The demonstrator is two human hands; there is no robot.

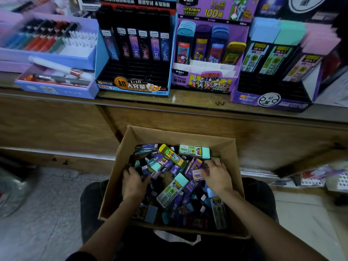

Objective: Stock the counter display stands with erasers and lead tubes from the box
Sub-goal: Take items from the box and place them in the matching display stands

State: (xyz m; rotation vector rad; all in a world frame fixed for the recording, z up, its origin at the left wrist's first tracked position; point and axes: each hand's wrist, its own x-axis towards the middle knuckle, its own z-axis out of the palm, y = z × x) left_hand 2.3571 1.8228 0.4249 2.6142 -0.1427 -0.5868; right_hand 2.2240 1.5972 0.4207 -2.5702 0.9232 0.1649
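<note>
lead tubes and small erasers lie jumbled in the open brown cardboard box on the person's lap, below the wooden counter. picking is the step in hand. the right hand looks to pinch a pink-capped lead case. the left hand digs among dark tubes, and i cannot tell whether it grips any. next, a piece must be lifted and matched to its stand, likely the purple cardboard display stand with pastel cases.

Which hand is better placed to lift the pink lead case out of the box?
Right: the right hand touches the pink lead case; the left hand is across the box.
</note>
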